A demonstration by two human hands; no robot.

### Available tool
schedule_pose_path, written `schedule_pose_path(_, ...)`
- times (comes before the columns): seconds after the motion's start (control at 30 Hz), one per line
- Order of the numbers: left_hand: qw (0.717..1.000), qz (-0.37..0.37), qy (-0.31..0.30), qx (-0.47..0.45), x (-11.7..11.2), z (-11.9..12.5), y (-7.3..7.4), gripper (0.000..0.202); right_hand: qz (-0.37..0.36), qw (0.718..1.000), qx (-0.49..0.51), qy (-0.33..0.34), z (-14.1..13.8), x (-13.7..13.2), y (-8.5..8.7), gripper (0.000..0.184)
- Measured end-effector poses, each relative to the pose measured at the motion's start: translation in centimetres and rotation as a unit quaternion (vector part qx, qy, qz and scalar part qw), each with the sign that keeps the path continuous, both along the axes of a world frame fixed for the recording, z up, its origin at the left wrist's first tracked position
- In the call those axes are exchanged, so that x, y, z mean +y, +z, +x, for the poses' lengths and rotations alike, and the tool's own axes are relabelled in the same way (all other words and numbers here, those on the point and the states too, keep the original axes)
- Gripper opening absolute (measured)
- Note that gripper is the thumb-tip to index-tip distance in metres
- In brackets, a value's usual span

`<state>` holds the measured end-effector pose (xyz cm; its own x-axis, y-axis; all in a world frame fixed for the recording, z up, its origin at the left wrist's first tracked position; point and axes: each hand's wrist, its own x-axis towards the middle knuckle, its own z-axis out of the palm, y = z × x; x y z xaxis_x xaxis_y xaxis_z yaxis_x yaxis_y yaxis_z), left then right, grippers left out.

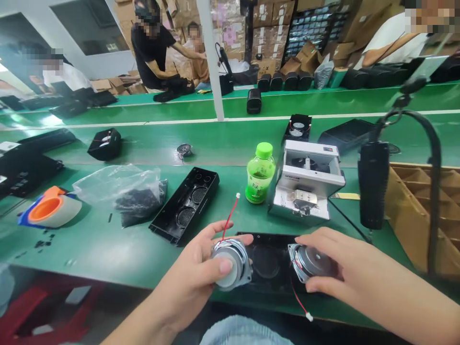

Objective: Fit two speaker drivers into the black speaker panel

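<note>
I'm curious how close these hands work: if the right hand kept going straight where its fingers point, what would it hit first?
Probably the speaker driver in the left hand, across the black speaker casing. Depth is unclear, so the right hand could touch that casing first.

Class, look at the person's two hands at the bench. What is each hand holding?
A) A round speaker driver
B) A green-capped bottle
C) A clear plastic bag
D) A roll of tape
A. The left hand and right hand each hold a round speaker driver with a red wire.
</note>
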<state>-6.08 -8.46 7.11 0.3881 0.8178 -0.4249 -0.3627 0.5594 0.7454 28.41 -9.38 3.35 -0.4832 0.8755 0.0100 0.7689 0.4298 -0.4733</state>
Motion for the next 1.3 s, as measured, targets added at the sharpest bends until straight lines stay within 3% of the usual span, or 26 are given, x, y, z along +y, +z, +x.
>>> schedule_pose_path(0.17,1.0,0.006,-0.001,-0.03,0.2,-1.5,-0.6,0.077,-0.022,0.999,-0.027,0.04,0.0,0.2,-1.0,0.043)
schedule_pose_path(0.3,0.999,-0.005,-0.037,0.019,0.5,-1.9,-1.7,0.072,-0.006,0.996,-0.047,0.07,0.2,0.1,-1.2,0.047)
schedule_pose_path(0.47,0.993,0.08,-0.068,0.053,1.5,-2.1,-2.0,0.07,0.032,0.995,-0.054,0.075,-0.8,0.7,-0.5,0.049)
schedule_pose_path(0.63,0.991,0.119,-0.041,0.041,2.3,-1.9,-1.6,0.055,0.052,0.994,-0.043,0.082,-1.0,0.8,-0.5,0.039)
schedule_pose_path(0.87,0.99,0.115,0.063,0.061,1.9,-2.0,-2.6,0.057,0.094,0.985,-0.083,0.116,0.3,0.7,-1.9,0.042)
schedule_pose_path(1.07,0.988,0.134,0.071,0.028,2.2,-2.2,-1.8,0.048,0.104,0.984,-0.092,0.111,1.2,0.1,-2.6,0.043)
schedule_pose_path(1.2,0.98,0.166,0.064,0.086,2.2,-2.8,-2.0,0.05,0.111,0.978,-0.12,0.131,1.7,-0.2,-1.6,0.058)
schedule_pose_path(1.3,0.968,0.208,0.05,0.129,2.1,-3.0,-1.8,0.051,0.078,0.983,-0.096,0.138,-0.7,0.7,0.3,0.059)
